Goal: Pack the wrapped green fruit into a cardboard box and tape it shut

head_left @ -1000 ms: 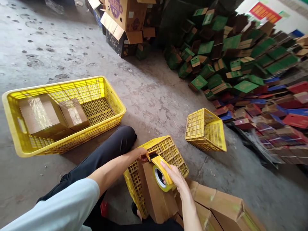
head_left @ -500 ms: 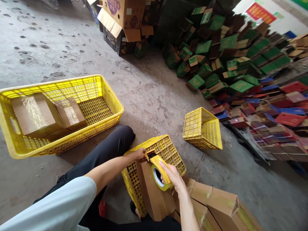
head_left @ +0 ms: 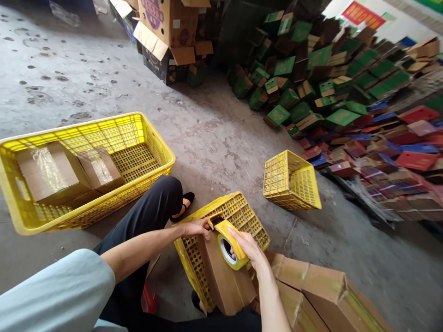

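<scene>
The left forearm enters from the left of the frame below a pale sleeve and runs right and slightly upward, placing the left hand (head_left: pixel 195 228) just below the centre, by the upper end of a brown carton (head_left: pixel 223 279) and beside the head of the tape dispenser (head_left: pixel 232 232). The left thumb is extended toward the carton; the remaining fingers are partly obscured, and it cannot be told whether they grip anything. The right forearm rises from the bottom edge, right of centre, and angles up and left; the right hand (head_left: pixel 246 245) is closed around the yellow dispenser, with fingertips showing in the core of its tape roll (head_left: pixel 223 251). The dispenser lies over the upper part of the carton, lower centre of the frame; any contact of its cutting end with the carton cannot be made out. The carton rests against a yellow crate (head_left: pixel 241 210), which it partly covers. The carton's lower end is obscured near the dark trousers (head_left: pixel 152 203). Further cartons (head_left: pixel 308 276) at lower right are cut off by the bottom edge and partly hidden behind the right forearm.
</scene>
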Available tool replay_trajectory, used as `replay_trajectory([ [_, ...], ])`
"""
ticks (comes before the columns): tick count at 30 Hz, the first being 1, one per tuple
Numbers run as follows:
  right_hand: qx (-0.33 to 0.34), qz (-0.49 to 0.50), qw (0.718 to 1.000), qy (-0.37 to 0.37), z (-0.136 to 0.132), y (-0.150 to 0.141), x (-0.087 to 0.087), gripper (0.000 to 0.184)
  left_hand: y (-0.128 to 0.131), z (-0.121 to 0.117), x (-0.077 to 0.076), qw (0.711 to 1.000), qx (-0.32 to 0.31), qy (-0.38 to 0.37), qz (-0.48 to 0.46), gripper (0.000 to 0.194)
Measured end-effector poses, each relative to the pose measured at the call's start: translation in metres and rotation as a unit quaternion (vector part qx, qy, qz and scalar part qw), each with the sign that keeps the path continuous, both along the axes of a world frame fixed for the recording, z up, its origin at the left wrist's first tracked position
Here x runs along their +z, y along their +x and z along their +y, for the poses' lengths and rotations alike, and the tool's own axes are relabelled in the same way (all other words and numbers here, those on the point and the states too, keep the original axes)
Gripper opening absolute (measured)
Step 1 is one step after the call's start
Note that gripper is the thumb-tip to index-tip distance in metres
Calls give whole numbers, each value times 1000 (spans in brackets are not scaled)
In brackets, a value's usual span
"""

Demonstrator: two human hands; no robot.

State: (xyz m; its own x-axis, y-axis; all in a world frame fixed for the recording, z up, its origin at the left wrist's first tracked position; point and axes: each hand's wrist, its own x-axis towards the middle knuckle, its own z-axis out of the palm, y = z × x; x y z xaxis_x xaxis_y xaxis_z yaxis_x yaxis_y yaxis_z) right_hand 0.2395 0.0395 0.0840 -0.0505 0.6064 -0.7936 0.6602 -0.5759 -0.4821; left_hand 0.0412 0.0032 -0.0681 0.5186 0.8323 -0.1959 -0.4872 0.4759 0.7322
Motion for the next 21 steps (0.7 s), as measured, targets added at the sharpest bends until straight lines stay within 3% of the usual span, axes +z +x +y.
replay_trajectory([
  [3, -4, 20, 1000, -8, -2, -1, 2, 41, 7, -10, -5, 998, 13, 63, -9, 103],
  [7, 7, 23, 1000, -4, -4, -2, 4, 44, 15, -23, -10, 990, 60, 107, 63, 98],
  [13, 17, 16, 1000, 3, -8, 0, 3, 48, 13, -29, -8, 993, 24, 89, 71, 80],
  [21, 0, 27, 1000, 13, -22, 7, 8, 43, 9, -27, -4, 995, -19, 74, 66, 77],
])
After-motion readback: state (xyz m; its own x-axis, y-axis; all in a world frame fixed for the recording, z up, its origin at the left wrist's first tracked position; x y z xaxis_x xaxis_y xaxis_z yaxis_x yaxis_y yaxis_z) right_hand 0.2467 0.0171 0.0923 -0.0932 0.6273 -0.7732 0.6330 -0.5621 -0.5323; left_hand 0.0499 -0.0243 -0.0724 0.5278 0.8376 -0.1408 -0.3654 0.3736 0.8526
